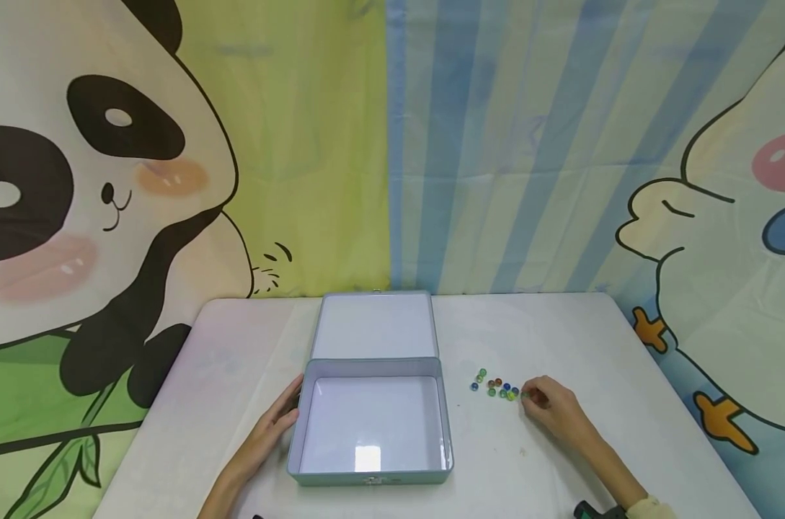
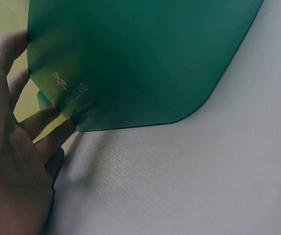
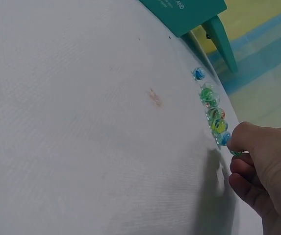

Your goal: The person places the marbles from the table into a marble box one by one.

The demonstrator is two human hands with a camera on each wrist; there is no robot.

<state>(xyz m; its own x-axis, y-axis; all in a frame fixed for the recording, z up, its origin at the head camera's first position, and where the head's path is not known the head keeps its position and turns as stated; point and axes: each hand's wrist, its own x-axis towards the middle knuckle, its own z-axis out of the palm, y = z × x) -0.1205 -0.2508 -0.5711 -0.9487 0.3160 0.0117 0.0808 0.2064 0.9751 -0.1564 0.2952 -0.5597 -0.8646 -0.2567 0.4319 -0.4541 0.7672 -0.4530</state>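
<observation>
While the right hand (image 1: 556, 409) pinches one marble (image 3: 236, 152), other marbles (image 1: 499, 382) lie leftward.

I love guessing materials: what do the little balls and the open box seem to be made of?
Marbles: probably glass, smooth and glossy; they look see-through, with coloured swirls.
Box: likely painted metal; thin walls, rounded corners, green outside, pale interior reflecting light. Plastic remains possible.

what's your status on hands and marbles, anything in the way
Left hand against open teal box. Right hand pinching green marble. Other marbles loose beside box. Box's right wall stands between.
</observation>
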